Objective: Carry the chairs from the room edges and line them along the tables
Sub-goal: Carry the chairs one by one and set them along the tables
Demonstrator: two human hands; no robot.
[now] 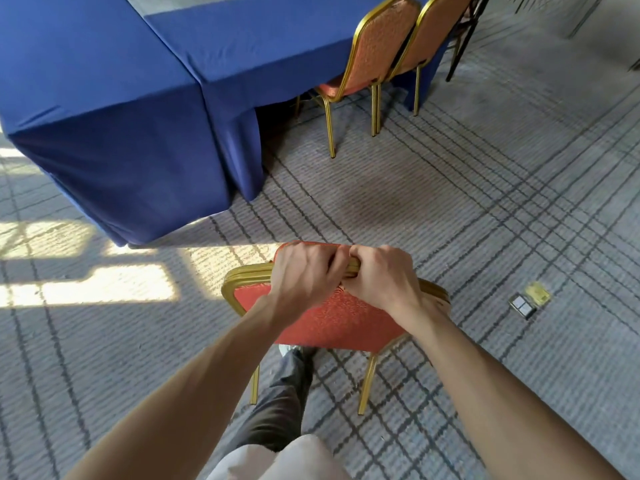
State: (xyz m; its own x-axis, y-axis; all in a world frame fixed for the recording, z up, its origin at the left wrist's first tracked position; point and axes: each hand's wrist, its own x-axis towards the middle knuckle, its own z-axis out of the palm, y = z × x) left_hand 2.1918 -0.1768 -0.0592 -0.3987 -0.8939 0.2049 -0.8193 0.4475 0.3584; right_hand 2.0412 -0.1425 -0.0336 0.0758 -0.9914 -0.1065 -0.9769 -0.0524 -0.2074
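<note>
A banquet chair (329,320) with a gold frame and red-orange padding is right in front of me, seen from behind and above. My left hand (304,275) and my right hand (381,278) both grip the top rail of its back, side by side and touching. Two of its gold legs show below; whether they touch the carpet I cannot tell. Ahead stands a table under a blue cloth (114,109). Two matching chairs (377,53) are lined along its right side, seats pushed under the cloth.
Grey carpet with dark grid lines covers the floor, with open floor between me and the table. A floor socket box (529,299) with a yellow lid sits at the right. Dark table legs (460,46) stand at the top right. Sunlight patches lie at the left.
</note>
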